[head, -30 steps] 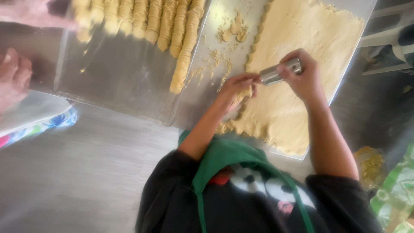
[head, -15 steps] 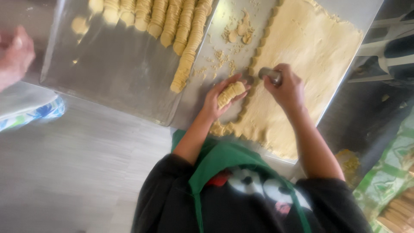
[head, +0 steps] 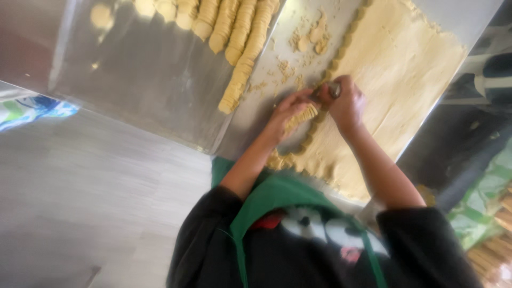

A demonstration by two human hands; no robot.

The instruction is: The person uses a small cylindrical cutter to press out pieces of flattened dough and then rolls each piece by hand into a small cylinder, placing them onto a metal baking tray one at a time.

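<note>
Most of the rolled dough sheet [head: 394, 69] lay uncut on the steel counter [head: 144, 90]; only its near edge was scalloped. Several rows of cut rounds [head: 242, 58] were stacked alongside, crumbs [head: 306, 40] between. Right hand [head: 346, 106] was closed on a small metal cutter [head: 332, 92] at the sheet's edge; left hand [head: 288, 114] cupped a stack of rounds [head: 302, 114]. Nothing obstructed.

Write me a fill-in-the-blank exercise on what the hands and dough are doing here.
1. The right hand presses a small ____ cutter into the dough sheet.
2. The left hand holds a ____ of cut dough rounds.
3. Rows of cut rounds lie on the ____ tray.

Missing words: metal; stack; metal
</note>
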